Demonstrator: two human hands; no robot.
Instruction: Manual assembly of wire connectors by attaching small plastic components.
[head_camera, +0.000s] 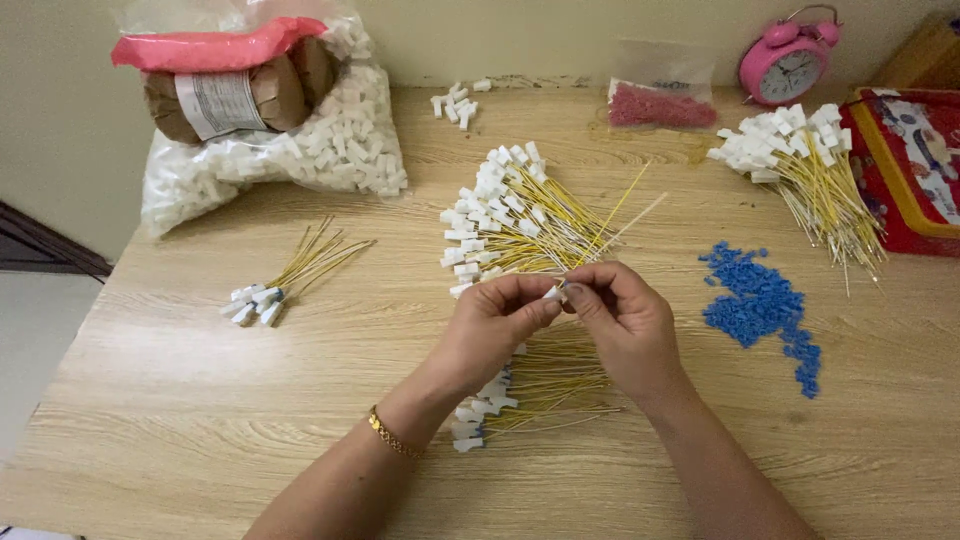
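My left hand (493, 325) and my right hand (624, 318) meet above the middle of the wooden table (200, 420). Together they pinch a small white connector (553, 293) with thin yellow wires (625, 205) running up and to the right from it. The left fingertips grip the connector; the right fingertips hold it where the wires enter. Beneath my hands lies a pile of yellow wires with white connectors (520, 395). A larger fan of the same wired connectors (510, 220) lies just beyond my hands.
A small bundle of wired connectors (285, 275) lies at left. A plastic bag of white connectors (270, 130) stands at back left. Blue small parts (760, 305) are scattered at right, another wired pile (810, 165) and a red tin (915, 165) beyond. A pink alarm clock (788, 62) and a bag of pink parts (660, 100) sit at the back.
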